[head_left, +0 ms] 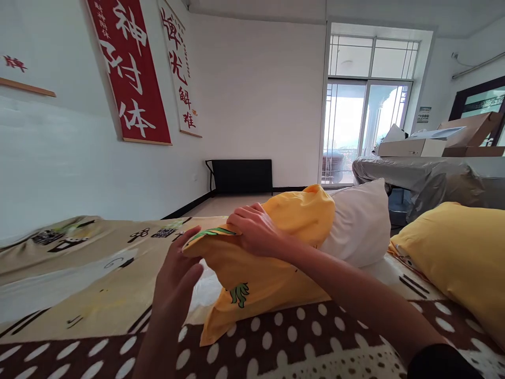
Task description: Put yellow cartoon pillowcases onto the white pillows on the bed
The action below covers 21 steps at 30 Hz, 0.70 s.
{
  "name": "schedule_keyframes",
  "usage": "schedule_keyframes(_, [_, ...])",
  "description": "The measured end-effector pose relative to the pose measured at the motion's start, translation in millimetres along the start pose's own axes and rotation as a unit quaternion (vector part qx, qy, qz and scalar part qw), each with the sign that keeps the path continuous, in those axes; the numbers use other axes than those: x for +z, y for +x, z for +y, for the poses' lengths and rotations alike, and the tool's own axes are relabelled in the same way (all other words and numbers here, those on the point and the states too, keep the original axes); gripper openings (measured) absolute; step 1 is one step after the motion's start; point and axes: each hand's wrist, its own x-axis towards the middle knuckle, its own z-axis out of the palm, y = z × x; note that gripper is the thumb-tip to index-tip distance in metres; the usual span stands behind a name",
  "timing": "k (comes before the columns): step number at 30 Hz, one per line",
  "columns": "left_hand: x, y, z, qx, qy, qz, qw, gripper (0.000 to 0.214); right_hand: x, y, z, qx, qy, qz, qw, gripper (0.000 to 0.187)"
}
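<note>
A yellow pillowcase (276, 273) with green prints partly covers a white pillow (359, 223) lying on the bed. My right hand (256, 231) is closed on the top edge of the pillowcase near its open end. Just left of that open end is my left hand (177, 279), fingers spread, touching the corner of the case. The white pillow sticks out to the right of the case.
A second yellow pillow (457, 258) lies at the right. The bed has a brown dotted blanket (295, 342) near me and a beige printed sheet (98, 263) at the left. Beyond stand a covered table (426, 176) with boxes, a black bench (242, 176) and a balcony door (363, 131).
</note>
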Motion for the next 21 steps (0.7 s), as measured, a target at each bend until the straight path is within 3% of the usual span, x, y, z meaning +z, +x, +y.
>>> schedule_keyframes(4, [11.1,-2.5,-1.7,-0.029,0.154,0.111,0.981,0.039,-1.1,1.0,-3.6,-0.033,-0.029,-0.015,0.999,0.008])
schedule_keyframes(8, [12.0,0.1,-5.8,-0.036,0.217,0.113,0.969,0.034,-3.4,-0.2,-3.9,-0.042,-0.036,-0.020,0.998,0.009])
schedule_keyframes(11, [9.4,0.7,-6.7,-0.037,0.221,0.099,0.969,0.034,-6.3,-1.8,-3.2,-0.037,-0.028,0.003,0.999,0.011])
schedule_keyframes(15, [7.1,1.0,-11.2,-0.058,0.198,0.141,0.968,0.036,-13.3,-1.3,-2.5,-0.036,-0.032,0.033,0.998,0.016])
schedule_keyframes(21, [14.8,-4.1,-13.2,-0.078,0.184,0.216,0.956,0.041,-19.2,3.2,-5.0,-0.056,-0.014,-0.044,0.997,0.012])
